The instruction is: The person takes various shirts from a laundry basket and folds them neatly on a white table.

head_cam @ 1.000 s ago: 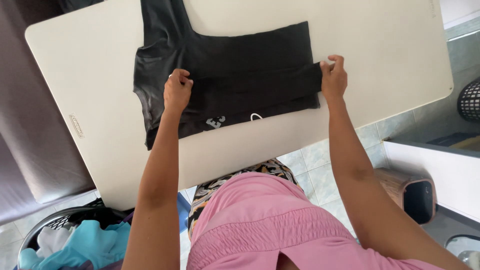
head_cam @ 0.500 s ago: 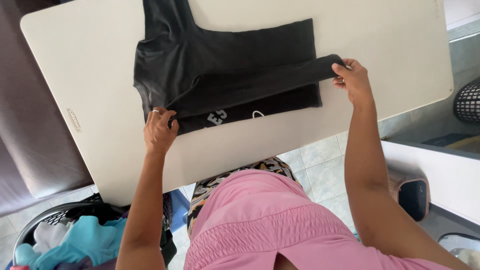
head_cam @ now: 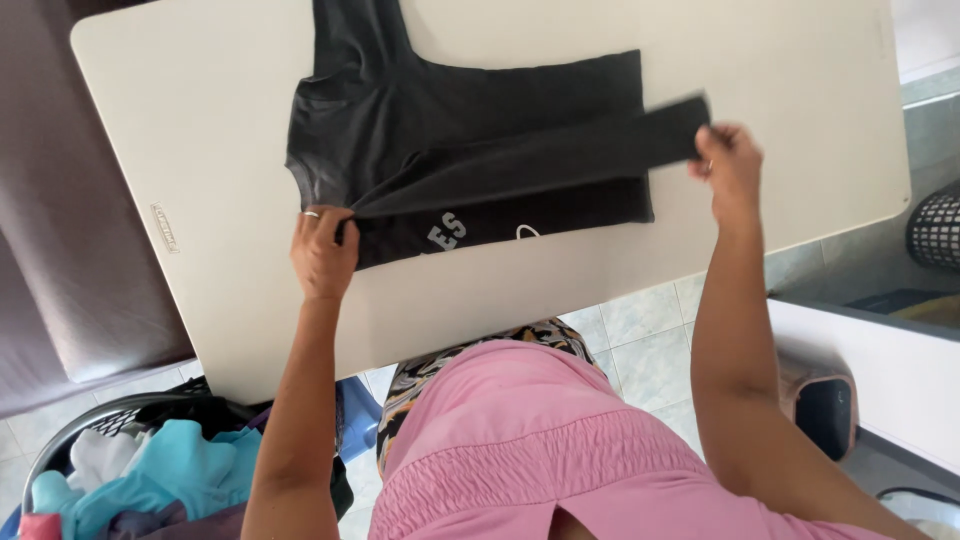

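Both hands (head_cam: 322, 250) (head_cam: 730, 165) drawn nearer, soft black shirt (head_cam: 470, 130) fold lifted, smooth table (head_cam: 200, 120)

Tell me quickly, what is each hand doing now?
Left hand: fingers closed on the near edge of the black shirt.
Right hand: fingers closed on the shirt's folded strip, lifted off the table.

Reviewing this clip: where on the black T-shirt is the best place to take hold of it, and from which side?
Grip the black T-shirt at the two ends of its lifted fold, from the near table edge, as the left hand and right hand do: that strip stands raised and taut, while the rest lies flat.
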